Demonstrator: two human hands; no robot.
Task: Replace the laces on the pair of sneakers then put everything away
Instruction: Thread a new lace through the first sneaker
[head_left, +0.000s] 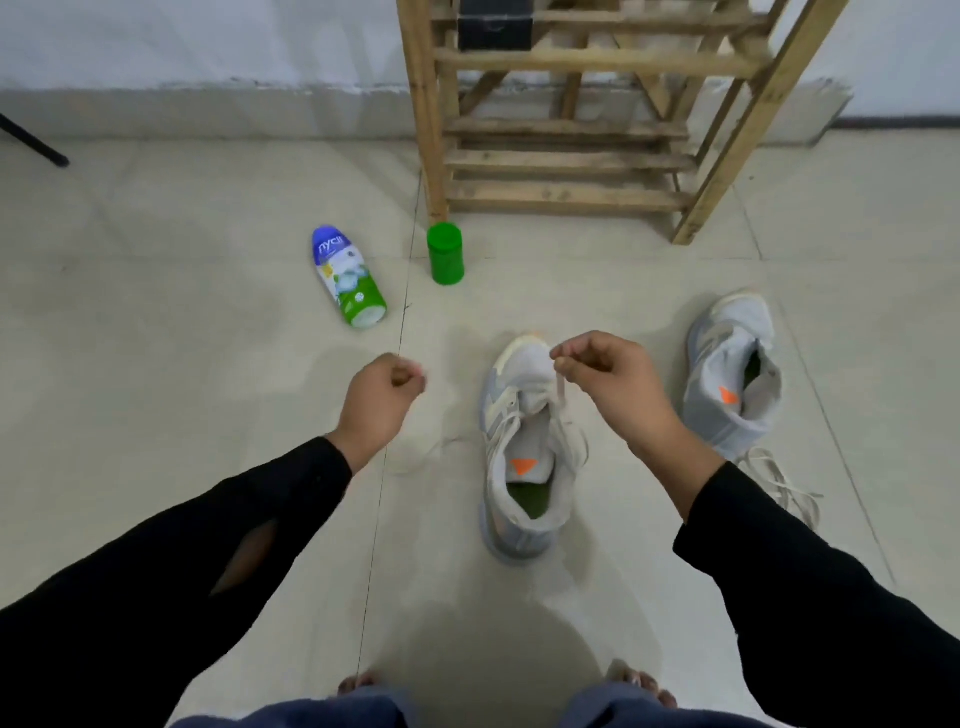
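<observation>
A bottle (348, 278) lies on its side on the floor at far left, and a green jar (445, 253) stands just beside the foot of a wooden rack (566, 119). My left hand (382, 397) hangs above the floor with its grip curled tight. There is a pale blur at the fingertips, and I cannot tell whether that is the lace (561, 387). A faint loop of lace trails over the floor below that hand toward the near sneaker (524, 441). This sneaker stands upright, its long axis running away from me, toe far, heel near. It is grey-white, with an orange triangle on the tongue and a green insole. My right hand (608, 379) hovers over its toe, grip pinching the lace, which drops to the front eyelets. Further right, the far sneaker (732, 374) leans over, toe away. A loose lace (779, 483) lies piled at its heel.
</observation>
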